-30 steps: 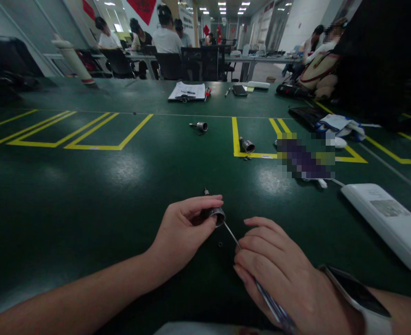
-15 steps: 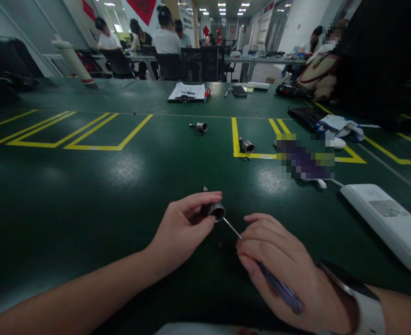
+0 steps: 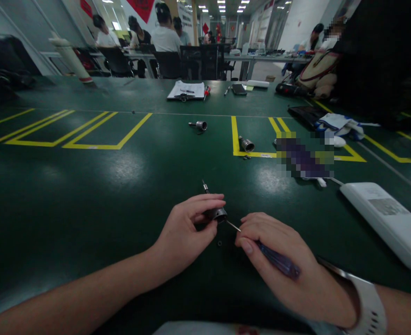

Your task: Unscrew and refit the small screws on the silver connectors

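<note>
While the left hand (image 3: pixel 187 230) clamps the metal socket (image 3: pixel 216 214) — rim rightward, long axis oblique — the right hand (image 3: pixel 278 260) grips the screwdriver (image 3: pixel 278 260).

The head camera is looking from the wearer's eye level, facing forward and tilting down over a green table (image 3: pixel 86 223), with both forearms entering from the bottom corners. It is viewing the left hand (image 3: pixel 187 228) and right hand (image 3: pixel 278 246) from close above and behind, placing the metal cup (image 3: pixel 217 214) and the screwdriver (image 3: pixel 280 262) just below mid-frame, right of centre. The wide view is also reaching past the table's far edge to seated people (image 3: pixel 166 37) and ceiling lights (image 3: pixel 222 7), which are appearing small along the top.
</note>
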`<state>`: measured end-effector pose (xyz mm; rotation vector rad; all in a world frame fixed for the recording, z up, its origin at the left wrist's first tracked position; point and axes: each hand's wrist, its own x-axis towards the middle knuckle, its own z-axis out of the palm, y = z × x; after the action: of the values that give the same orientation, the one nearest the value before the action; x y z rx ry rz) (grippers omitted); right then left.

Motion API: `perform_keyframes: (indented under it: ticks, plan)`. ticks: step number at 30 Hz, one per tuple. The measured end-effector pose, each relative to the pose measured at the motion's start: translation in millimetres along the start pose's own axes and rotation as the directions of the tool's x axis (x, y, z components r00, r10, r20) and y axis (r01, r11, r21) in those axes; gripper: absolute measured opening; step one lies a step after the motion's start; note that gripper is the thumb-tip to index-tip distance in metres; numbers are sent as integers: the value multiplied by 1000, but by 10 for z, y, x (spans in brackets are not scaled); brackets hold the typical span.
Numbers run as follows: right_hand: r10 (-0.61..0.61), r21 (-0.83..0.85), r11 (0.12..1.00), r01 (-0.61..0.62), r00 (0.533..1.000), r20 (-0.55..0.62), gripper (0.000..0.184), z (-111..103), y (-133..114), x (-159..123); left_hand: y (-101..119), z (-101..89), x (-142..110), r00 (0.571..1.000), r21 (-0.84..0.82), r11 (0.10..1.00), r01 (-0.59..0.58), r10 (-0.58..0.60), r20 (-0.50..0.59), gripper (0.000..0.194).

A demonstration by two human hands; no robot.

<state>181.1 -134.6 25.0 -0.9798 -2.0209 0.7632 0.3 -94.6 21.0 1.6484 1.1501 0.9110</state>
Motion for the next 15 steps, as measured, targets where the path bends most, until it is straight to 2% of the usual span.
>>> perform_keyframes:
  ticks: [8,15]
  plan:
    - [91,72,993,-88,995,-42,18,-17,-37,-13,-25,-16,14,1000,6,1000,-11,11,8,31]
    - [16,37,999,-14,999,-50,15,-11,-6,-18,-29,-21,38,999,-52,997,52,-53,-12,30]
